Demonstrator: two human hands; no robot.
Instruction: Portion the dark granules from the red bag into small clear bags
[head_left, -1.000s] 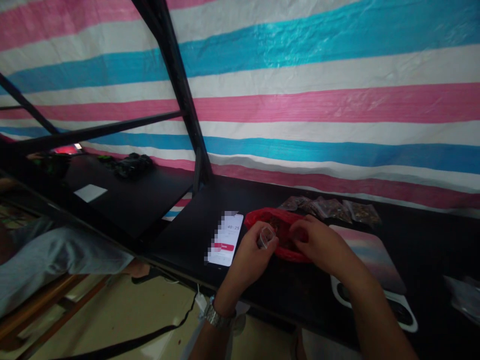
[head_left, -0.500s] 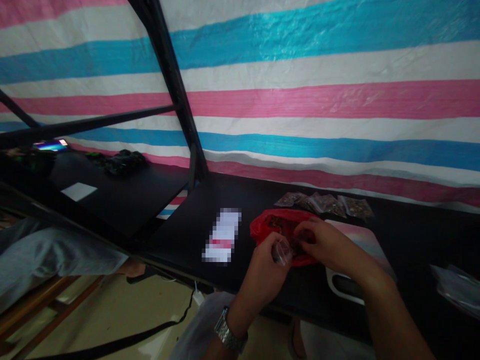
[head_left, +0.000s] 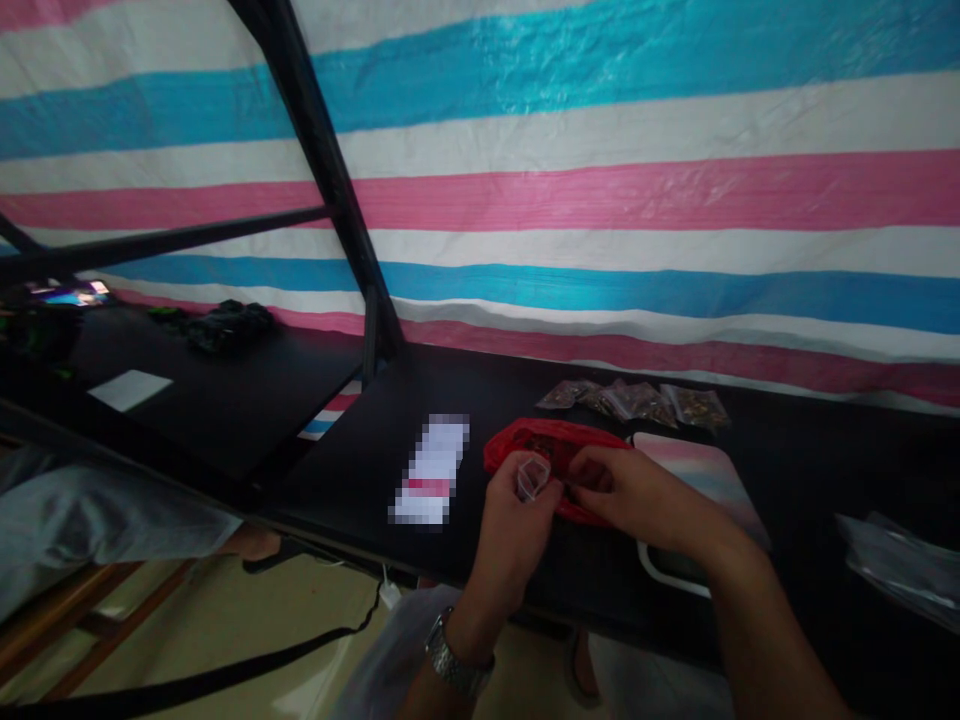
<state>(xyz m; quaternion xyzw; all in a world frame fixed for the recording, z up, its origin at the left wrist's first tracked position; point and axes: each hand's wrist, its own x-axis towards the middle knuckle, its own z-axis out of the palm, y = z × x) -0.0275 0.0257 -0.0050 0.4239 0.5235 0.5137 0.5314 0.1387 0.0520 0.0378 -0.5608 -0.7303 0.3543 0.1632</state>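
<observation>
A small clear plastic bag point(head_left: 533, 479) is held in my left hand point(head_left: 517, 520), its mouth tipped upward between thumb and fingers. That hand is over the near left part of an open red plastic bag point(head_left: 510, 440), which has small dark brownish pieces inside. My right hand point(head_left: 626, 490) reaches over the red bag from the right, thumb and fingertips pinched together close to the clear bag. Whatever is between those fingertips is too small and dark to make out. Under my right wrist lies a pale pink and white flat device point(head_left: 694, 465), partly covered by my forearm.
Several filled clear packets point(head_left: 637, 402) lie in a row behind the red bag. A phone with a blurred screen point(head_left: 431, 470) lies to the left, and flat clear bags point(head_left: 900, 570) to the right. A black metal post point(head_left: 330, 180) stands beyond; a seated person's leg point(head_left: 112, 520) shows at left.
The view has shifted slightly, so the scene sits further left. My left hand has turned the clear bag's mouth more upward, and my right fingertips have pinched together near it.
</observation>
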